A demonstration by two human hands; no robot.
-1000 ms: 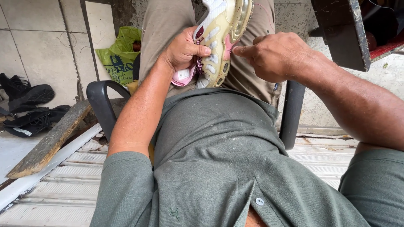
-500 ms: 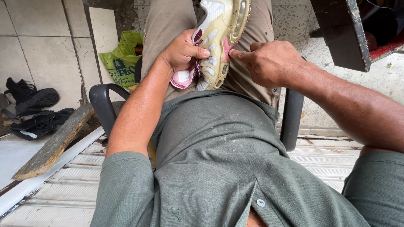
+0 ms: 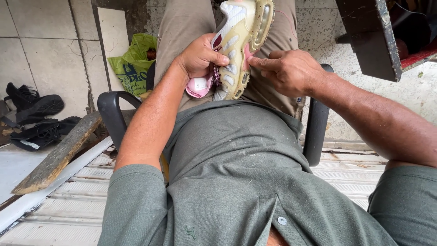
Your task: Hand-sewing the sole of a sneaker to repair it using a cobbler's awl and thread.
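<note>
**Sneaker sole getting a going-over, right on the lap**

Sitting in a black plastic chair (image 3: 114, 107) with a worn sneaker (image 3: 239, 45) resting sole-up on the thighs. Left hand (image 3: 198, 57) wrapping around the pink heel end of the sneaker, thumb hooked over the sole edge, gripping it firmly. Right hand (image 3: 287, 70) not gripping anything, fingers loosely curled with the index finger (image 3: 259, 61) poking at the side of the yellowed sole, about midway along it.

Looking like the inspection or pressing stage, probing the seam where sole meets upper. Hard to tell whether that seam is open or glued. Next move probably calling for steady pressure along the edge while keeping the heel pinned with the other hand, so nothing twists.

Around the sneaker: green plastic bag (image 3: 129, 64) lying on the floor to its left, past the chair arm. Further left of the sneaker, a pair of black shoes (image 3: 34, 102) sitting on the tiled floor, plus a rough wooden plank (image 3: 59, 155). Dark metal stand (image 3: 368, 36) hanging out to the right of the sneaker.
</note>
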